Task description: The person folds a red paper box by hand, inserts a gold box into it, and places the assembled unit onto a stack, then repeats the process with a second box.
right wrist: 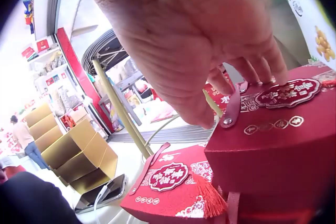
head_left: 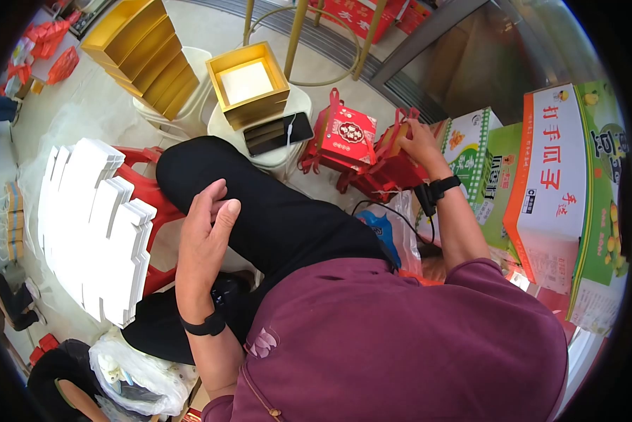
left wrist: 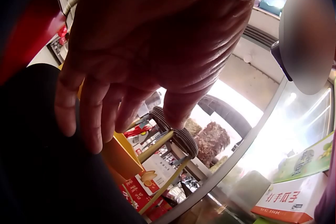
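Note:
My right hand (head_left: 421, 146) is at a red gift box (right wrist: 273, 145) with a ribbon strap and a printed label. In the right wrist view its fingers bend down onto the lid, the thumb by the strap. Beside that box sits another red gift box (right wrist: 168, 182) with a tassel; in the head view, more red ones lie under and around them. My left hand (head_left: 207, 225) hovers above my lap, holding nothing, fingers relaxed and thumb apart. The gold open-topped box (head_left: 282, 98) nearest the left hand has a white bottom inside.
A phone (head_left: 279, 135) with a white cable lies on the white stool (head_left: 224, 137) below the gold box. A tall stack of gold boxes (head_left: 143, 56) stands farther left. White trays (head_left: 94, 225) are piled on a red stool (head_left: 143, 183). Printed cartons (head_left: 552, 183) line the right side.

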The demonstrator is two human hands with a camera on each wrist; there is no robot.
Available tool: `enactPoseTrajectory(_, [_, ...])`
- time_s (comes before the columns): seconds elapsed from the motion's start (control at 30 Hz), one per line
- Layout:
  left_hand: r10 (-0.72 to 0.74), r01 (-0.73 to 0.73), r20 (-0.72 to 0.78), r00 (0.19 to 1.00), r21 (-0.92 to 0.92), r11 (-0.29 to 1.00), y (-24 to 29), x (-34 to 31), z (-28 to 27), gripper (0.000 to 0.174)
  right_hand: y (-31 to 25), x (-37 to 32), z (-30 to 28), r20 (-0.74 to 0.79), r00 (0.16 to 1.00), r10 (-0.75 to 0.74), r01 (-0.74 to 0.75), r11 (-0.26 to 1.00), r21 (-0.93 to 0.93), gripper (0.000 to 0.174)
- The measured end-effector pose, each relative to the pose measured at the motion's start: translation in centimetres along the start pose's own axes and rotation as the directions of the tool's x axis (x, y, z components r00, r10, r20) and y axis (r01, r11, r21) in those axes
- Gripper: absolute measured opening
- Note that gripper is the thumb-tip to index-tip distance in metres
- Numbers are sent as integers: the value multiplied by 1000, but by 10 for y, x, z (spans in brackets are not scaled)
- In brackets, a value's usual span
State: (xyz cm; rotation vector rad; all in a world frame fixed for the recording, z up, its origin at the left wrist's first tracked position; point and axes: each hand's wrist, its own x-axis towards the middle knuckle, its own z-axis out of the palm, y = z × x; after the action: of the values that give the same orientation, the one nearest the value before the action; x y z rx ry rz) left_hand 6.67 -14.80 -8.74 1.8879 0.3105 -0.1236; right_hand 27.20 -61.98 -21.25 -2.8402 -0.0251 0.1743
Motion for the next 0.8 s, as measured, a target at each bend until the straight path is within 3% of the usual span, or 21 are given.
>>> enactPoseTrajectory(0.07, [-17,17,18,1000,-1,1000,0,-1,0,58,-1,1,7,-67,994,-89,88,996,-20,59])
enactPoseTrajectory(0.27, [-32,32,9,999,11,999,7,-7,-10,55,-19,5,-1,-9,1000,19,-20,996,-83,52])
enactPoseTrajectory(0.43, [43,-43,-88,995,9,999,4,-17,-11,48,-32,14,-2,-153,967,-206,195,977,-87,50])
enactPoseTrajectory(0.47, [67,-69,-108,992,-14,997,6,-21,-12,45,-47,10,-6,-173,961,-218,223,975,8,48])
enactPoseTrajectory(0.53, [110,-108,-139,984,18,994,10,-29,-17,46,-84,7,-14,-166,935,-313,318,948,1,43])
enactPoseTrajectory(0.63, [99,-93,-166,981,44,995,16,-43,-29,47,-158,-3,-28,-150,898,-414,438,873,213,35])
enactPoseTrajectory(0.8, [161,-113,-363,918,151,982,17,-73,-54,40,-275,-31,-35,-31,835,-550,466,675,572,30])
